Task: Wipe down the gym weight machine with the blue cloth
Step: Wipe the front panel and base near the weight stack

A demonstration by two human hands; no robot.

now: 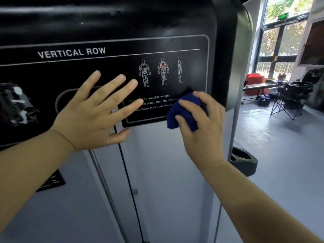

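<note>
**A:** The cloth: where is it, and how does it lie?

**B:** Blue cloth (pixel 182 111), bunched to a wad. It is pressed on the lower right corner of the white-bordered placard (pixel 192 67), on the black upper panel of the weight machine (pixel 122 18). Long axis tilted, running 7 o'clock to 1 o'clock. The upper end shows past the fingertips. The lower end hangs just over the placard's bottom border.

**A:** Which hand has it?

**B:** Right hand (pixel 201 130). Fingers are curled over the wad, thumb at its lower left. The forearm comes in from 5 o'clock.

**A:** And the other?

**B:** Left hand (pixel 93 116) holds nothing. Fingers are straight and spread, pointing to about 1 o'clock, laid flat toward the panel. It sits at 9 o'clock of the cloth, near but apart. Its fingertips cover the start of the printed instruction lines. Actual contact with the panel is hard to confirm.

**A:** What's around them?

**B:**
- The title "VERTICAL ROW" is at 11 o'clock of the left hand.
- Three muscle figures (pixel 162 71) are at 11 o'clock of the cloth.
- Below the panel, a black cable (pixel 129 181) and a grey rod (pixel 103 181) run down toward 6 o'clock, over a pale sheet.
- Off at 3 o'clock, well apart, a folding chair (pixel 291 100), red tubs (pixel 254 79) and a blue bag (pixel 263 100) stand on the grey floor (pixel 280 155).
- A green exit sign (pixel 283 16) is at 1 o'clock, above glass doors.
</note>
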